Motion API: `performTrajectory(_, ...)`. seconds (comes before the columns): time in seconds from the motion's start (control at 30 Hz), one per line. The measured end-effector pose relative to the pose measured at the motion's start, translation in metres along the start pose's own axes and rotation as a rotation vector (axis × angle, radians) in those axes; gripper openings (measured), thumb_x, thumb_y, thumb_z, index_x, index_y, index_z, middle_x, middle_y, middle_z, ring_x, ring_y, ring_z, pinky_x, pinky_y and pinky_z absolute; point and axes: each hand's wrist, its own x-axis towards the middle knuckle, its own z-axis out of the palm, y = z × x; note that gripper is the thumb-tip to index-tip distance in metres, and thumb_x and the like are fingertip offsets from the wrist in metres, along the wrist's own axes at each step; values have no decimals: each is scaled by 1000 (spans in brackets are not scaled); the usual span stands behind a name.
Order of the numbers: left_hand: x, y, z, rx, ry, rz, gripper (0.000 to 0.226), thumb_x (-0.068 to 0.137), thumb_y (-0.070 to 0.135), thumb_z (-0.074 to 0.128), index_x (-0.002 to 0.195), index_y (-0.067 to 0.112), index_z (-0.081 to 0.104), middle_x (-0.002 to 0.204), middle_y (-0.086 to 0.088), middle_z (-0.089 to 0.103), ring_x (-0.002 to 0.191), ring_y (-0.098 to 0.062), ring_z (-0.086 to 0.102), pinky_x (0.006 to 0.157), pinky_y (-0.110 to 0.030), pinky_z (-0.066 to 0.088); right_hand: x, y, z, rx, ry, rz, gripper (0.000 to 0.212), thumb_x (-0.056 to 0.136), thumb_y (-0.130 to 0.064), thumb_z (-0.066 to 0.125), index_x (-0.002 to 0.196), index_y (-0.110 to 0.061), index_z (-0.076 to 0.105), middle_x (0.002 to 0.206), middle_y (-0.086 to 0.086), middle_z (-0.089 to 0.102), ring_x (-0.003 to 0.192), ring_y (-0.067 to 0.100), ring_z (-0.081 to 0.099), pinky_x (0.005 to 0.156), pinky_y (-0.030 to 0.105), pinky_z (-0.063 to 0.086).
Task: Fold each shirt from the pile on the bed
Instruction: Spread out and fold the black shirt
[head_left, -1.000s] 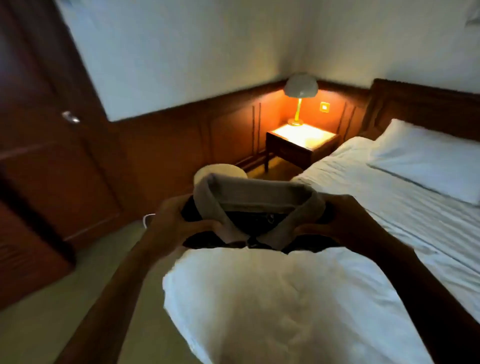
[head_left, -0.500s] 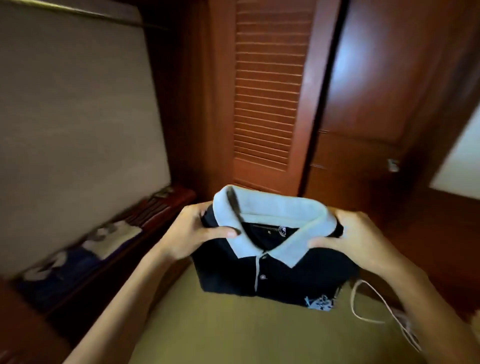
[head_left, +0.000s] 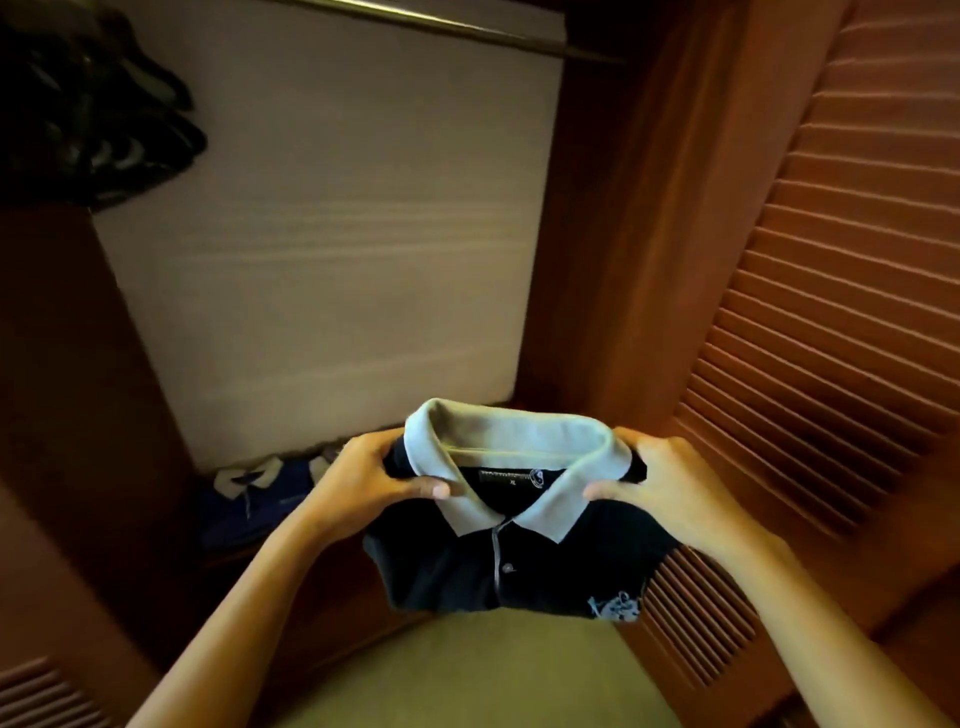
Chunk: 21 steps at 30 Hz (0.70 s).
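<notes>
The folding of this dark polo shirt (head_left: 519, 566) looks finished, and the step in hand is, by my reading, putting it away. The shirt is carried in the air as a compact folded packet just left of the louvred door (head_left: 831, 312), with its pale collar (head_left: 498, 431) uppermost and facing the wardrobe opening. The left hand (head_left: 363, 483) grasps its left edge and the right hand (head_left: 670, 488) its right edge, each with the thumb laid over the collar and the fingers tucked beneath. Further left of the door, low in the opening, lies a blue shirt (head_left: 249, 499) with a pale collar (probably one folded already, though that part is dim). The next move calls for lowering the packet level beside or onto that shirt, keeping both grips even so the folds do not slip open.
</notes>
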Motion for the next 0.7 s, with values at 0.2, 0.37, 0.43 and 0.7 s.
performTrajectory(0.2, 123, -60, 4, 6, 152, -114, 37, 68, 32, 90, 101, 26, 73, 95, 12, 77, 92, -4, 71, 81, -25, 55, 182, 65, 28, 111, -110, -179, 28, 71, -59, 76, 88, -45, 59, 83, -17, 69, 75, 3, 64, 69, 31, 54)
performTrajectory(0.37, 234, -119, 12, 21, 153, -185, 42, 70, 32, 89, 108, 29, 72, 100, 13, 76, 97, -5, 70, 86, -30, 56, 315, 132, 64, 142, -213, -199, 28, 71, -60, 77, 89, -52, 56, 85, -18, 68, 78, -1, 64, 70, 27, 51)
performTrajectory(0.43, 280, -144, 22, 26, 168, -215, 47, 70, 35, 89, 113, 28, 71, 104, 16, 75, 100, -1, 69, 86, -24, 54, 367, 163, 77, 149, -242, -183, 33, 71, -57, 78, 97, -48, 59, 88, -18, 69, 84, -3, 64, 74, 24, 52)
performTrajectory(0.7, 478, -268, 106, -12, 154, -360, 47, 71, 32, 88, 111, 38, 64, 101, 29, 71, 102, 11, 63, 83, -12, 50, 559, 325, 148, 153, -330, -139, 34, 74, -49, 79, 102, -42, 61, 92, -19, 70, 86, -4, 65, 75, 28, 55)
